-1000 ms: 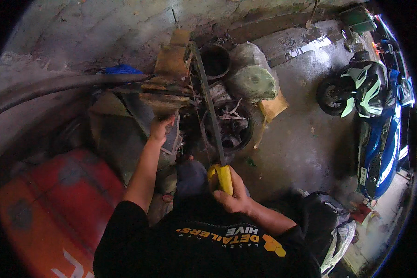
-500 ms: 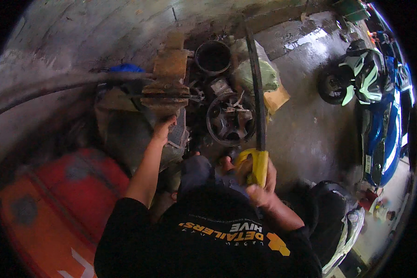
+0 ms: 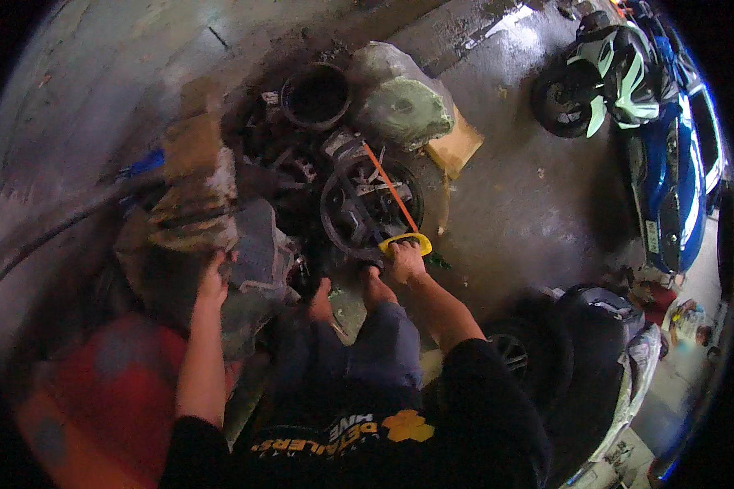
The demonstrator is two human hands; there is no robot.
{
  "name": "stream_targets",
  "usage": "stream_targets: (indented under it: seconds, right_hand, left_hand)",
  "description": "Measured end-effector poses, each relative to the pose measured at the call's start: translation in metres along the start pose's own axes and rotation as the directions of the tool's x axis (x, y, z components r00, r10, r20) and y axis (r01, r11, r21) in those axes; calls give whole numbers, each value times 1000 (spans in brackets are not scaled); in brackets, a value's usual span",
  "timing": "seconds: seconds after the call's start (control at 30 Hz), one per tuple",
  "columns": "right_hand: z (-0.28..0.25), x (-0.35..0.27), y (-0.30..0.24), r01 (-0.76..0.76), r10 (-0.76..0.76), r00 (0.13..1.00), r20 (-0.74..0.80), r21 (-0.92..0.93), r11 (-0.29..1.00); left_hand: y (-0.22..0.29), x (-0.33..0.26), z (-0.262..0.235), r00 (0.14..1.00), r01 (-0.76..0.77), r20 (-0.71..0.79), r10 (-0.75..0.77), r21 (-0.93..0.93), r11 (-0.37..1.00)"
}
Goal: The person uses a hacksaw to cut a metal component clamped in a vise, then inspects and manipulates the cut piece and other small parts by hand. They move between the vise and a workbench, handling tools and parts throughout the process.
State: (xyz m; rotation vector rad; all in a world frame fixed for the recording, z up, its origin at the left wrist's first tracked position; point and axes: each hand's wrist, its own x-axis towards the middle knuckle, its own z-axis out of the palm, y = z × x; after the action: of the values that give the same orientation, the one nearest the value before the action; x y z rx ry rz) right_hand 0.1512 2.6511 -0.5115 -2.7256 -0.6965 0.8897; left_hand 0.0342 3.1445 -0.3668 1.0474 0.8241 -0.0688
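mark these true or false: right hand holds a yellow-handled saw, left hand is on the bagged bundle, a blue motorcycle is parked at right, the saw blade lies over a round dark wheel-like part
1. The right hand grips a yellow-handled saw. True.
2. The left hand rests on the bagged bundle. False: it is on the grey junk pile at left, far from the bundle.
3. A blue motorcycle stands at right. True.
4. The blade crosses a round dark wheel-like part. True.
5. The person wears a white shirt. False: the shirt is black.

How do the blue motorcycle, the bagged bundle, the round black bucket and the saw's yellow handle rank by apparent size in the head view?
1. blue motorcycle
2. bagged bundle
3. round black bucket
4. saw's yellow handle
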Motion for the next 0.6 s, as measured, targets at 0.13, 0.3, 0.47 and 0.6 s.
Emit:
stream_targets:
  seconds: [0.13, 0.3, 0.47, 0.6]
  right_hand:
    - [51, 39, 17, -70, 73, 991, 115, -34, 997]
    - [101, 63, 41, -131, 129, 978, 163, 4, 991]
    - [137, 81, 51, -184, 211, 959, 189, -150, 971]
    - [7, 142, -49, -310, 252, 944, 212, 322, 894]
  left_hand:
    - [7, -8, 15, 984, -9, -180, 2, -38, 999]
    - [-2, -11, -3, 968, -223, 113, 226, -37, 974]
    - [3, -4, 22, 990, -139, -11, 138, -19, 990]
    - [6, -15, 21, 991, -128, -43, 127, -15, 992]
